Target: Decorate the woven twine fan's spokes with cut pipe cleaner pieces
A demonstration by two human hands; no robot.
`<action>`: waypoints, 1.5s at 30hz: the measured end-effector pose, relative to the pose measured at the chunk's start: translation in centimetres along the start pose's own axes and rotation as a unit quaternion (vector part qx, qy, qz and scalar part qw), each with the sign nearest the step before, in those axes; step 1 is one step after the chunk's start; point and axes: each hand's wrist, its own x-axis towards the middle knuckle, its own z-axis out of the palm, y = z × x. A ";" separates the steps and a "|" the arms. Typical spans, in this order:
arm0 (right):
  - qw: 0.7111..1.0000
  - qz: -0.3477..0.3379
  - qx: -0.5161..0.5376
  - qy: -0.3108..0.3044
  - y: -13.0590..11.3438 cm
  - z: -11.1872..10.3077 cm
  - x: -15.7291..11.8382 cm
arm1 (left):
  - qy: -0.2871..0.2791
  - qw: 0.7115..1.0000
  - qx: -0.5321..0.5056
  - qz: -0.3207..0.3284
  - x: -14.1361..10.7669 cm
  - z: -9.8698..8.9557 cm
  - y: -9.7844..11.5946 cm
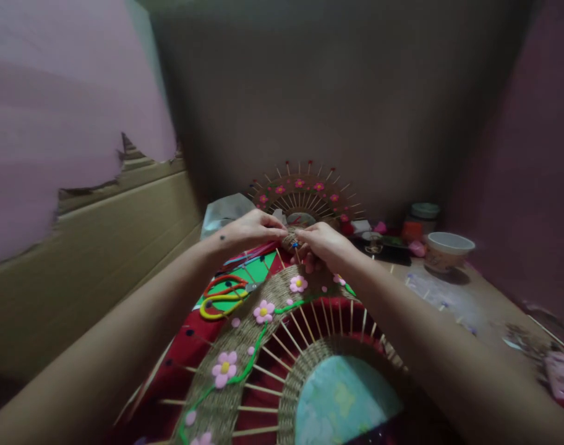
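A half-round fan of thin sticks and woven twine [217,343] fills the foreground, with pink flowers, a green vine and a pale blue, patterned centre. At its top edge, one stick ends in a blue tip [295,245]. My left hand [258,226] pinches just left of that tip; what lies between its fingers is too small to make out. My right hand [327,242] is closed around the blue-tipped stick from the right, its lower fingers curled beneath. A brown twine-like bundle [289,238] shows between the hands, partly hidden by the fingers.
Scissors [226,298] with orange and yellow handles lie left of the fan on red and green cloth. Behind stands a second flowered fan [299,184]. A white tub [449,250] and scattered bits sit on the right. Torn cardboard [124,228] lines the left wall.
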 end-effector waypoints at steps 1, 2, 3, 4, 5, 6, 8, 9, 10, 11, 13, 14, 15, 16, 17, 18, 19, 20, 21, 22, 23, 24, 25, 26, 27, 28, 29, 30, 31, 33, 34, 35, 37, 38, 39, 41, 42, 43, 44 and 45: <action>1.000 -0.007 0.006 0.001 -0.1 0.0 -0.2 | -0.026 1.000 0.015 -0.003 0.3 0.3 0.4; 1.000 -0.014 0.011 0.003 -0.1 0.0 -0.5 | -0.053 0.998 0.020 -0.007 0.7 0.6 0.8; 1.000 -0.021 0.015 0.005 -0.1 0.0 -0.7 | -0.076 0.997 0.018 -0.011 1.1 0.9 1.0; 0.999 -0.028 0.018 0.008 -0.1 0.0 -0.9 | -0.095 0.995 0.012 -0.014 1.5 1.2 1.1; 0.999 -0.035 0.019 0.012 -0.1 0.0 -1.2 | -0.109 0.994 0.006 -0.015 1.8 1.5 1.2; 0.999 -0.041 0.020 0.017 -0.1 0.0 -1.5 | -0.115 0.993 0.001 -0.017 2.0 1.7 1.3; 0.998 -0.054 0.023 0.024 -0.2 -0.3 -2.2 | -0.115 0.993 -0.010 -0.024 2.2 1.9 1.4; 0.997 -0.061 0.025 0.028 -0.2 -0.5 -2.6 | -0.113 0.993 -0.017 -0.032 2.1 1.9 1.5; 0.996 -0.071 0.030 0.039 -0.3 -0.9 -3.0 | -0.110 0.993 -0.025 -0.042 2.0 1.9 1.6; 0.994 -0.085 0.039 0.057 -0.4 -1.4 -3.4 | -0.109 0.992 -0.032 -0.051 1.9 1.9 1.6; 0.984 -0.114 0.072 0.120 -0.5 -2.5 -4.1 | -0.107 0.991 -0.043 -0.066 1.6 1.8 1.7; 0.975 -0.124 0.094 0.157 -0.5 -3.1 -4.4 | -0.107 0.991 -0.046 -0.071 1.6 1.7 1.6; 0.966 -0.127 0.114 0.193 -0.5 -3.7 -4.6 | -0.107 0.990 -0.047 -0.073 1.6 1.6 1.6; 0.958 -0.123 0.130 0.224 -0.4 -4.2 -4.8 | -0.107 0.990 -0.048 -0.074 1.6 1.5 1.4; 0.952 -0.114 0.140 0.247 -0.3 -4.6 -4.9 | -0.108 0.990 -0.047 -0.076 1.6 1.4 1.3; 0.947 -0.107 0.144 0.265 -0.1 -4.8 -5.0 | -0.110 0.990 -0.046 -0.076 1.6 1.3 1.1; 0.945 -0.101 0.143 0.277 0.2 -5.0 -5.1 | -0.112 0.990 -0.044 -0.075 1.7 1.3 1.0; 0.944 -0.096 0.140 0.283 0.5 -5.0 -5.3 | -0.114 0.990 -0.041 -0.073 1.7 1.2 0.9; 0.946 -0.090 0.135 0.282 0.8 -4.9 -5.4 | -0.115 0.990 -0.036 -0.072 1.7 1.1 0.9; 0.949 -0.084 0.130 0.274 1.0 -4.7 -5.5 | -0.114 0.990 -0.032 -0.070 1.6 1.0 1.0; 0.954 -0.077 0.125 0.261 1.2 -4.4 -5.6 | -0.113 0.991 -0.028 -0.068 1.5 0.9 1.1; 0.960 -0.071 0.119 0.244 1.4 -4.2 -5.8 | -0.111 0.991 -0.023 -0.065 1.4 0.8 1.3; 0.965 -0.066 0.112 0.227 1.4 -3.9 -5.9 | -0.109 0.992 -0.019 -0.062 1.2 0.7 1.6; 0.970 -0.062 0.104 0.209 1.4 -3.7 -6.0 | -0.108 0.992 -0.014 -0.058 1.0 0.6 1.9; 0.975 -0.060 0.095 0.193 1.3 -3.5 -6.1 | -0.106 0.993 -0.009 -0.054 0.9 0.6 2.2; 0.979 -0.058 0.083 0.179 1.1 -3.3 -6.2 | -0.104 0.993 -0.004 -0.049 0.7 0.5 2.5; 0.982 -0.056 0.070 0.166 0.9 -3.2 -6.3 | -0.101 0.994 0.002 -0.045 0.5 0.5 2.7; 0.985 -0.053 0.056 0.155 0.7 -3.1 -6.4 | -0.097 0.994 0.007 -0.040 0.4 0.4 3.0; 0.987 -0.051 0.044 0.146 0.4 -3.0 -6.5 | -0.092 0.995 0.013 -0.035 0.3 0.3 3.2; 0.989 -0.049 0.024 0.137 -0.1 -2.9 -6.8 | -0.082 0.996 0.024 -0.024 0.1 0.2 3.8; 0.989 -0.050 0.018 0.138 -0.3 -3.0 -6.9 | -0.078 0.996 0.030 -0.019 0.0 0.1 4.0; 0.989 -0.052 0.012 0.140 -0.4 -3.0 -7.1 | -0.077 0.996 0.037 -0.015 -0.1 0.0 4.4; 0.987 -0.058 0.003 0.148 -0.8 -3.2 -7.4 | -0.077 0.996 0.052 -0.008 -0.4 -0.2 5.3; 0.986 -0.062 0.000 0.153 -1.0 -3.3 -7.5 | -0.074 0.995 0.064 -0.005 -0.5 -0.3 5.9; 0.985 -0.066 -0.002 0.159 -1.2 -3.5 -7.6 | -0.068 0.995 0.077 -0.002 -0.6 -0.4 6.5; 0.982 -0.073 -0.004 0.174 -1.7 -3.7 -7.9 | -0.050 0.994 0.102 0.004 -0.8 -0.7 7.8; 0.980 -0.076 -0.003 0.184 -2.0 -3.8 -8.1 | -0.040 0.993 0.113 0.008 -0.8 -0.8 8.3; 0.978 -0.080 0.000 0.195 -2.2 -3.9 -8.3 | -0.032 0.992 0.122 0.013 -0.9 -1.0 8.7; 0.975 -0.084 0.003 0.206 -2.3 -3.9 -8.6 | -0.029 0.991 0.127 0.019 -0.9 -1.1 9.0; 0.972 -0.089 0.008 0.216 -2.4 -3.9 -8.8 | -0.029 0.991 0.130 0.024 -1.0 -1.2 9.2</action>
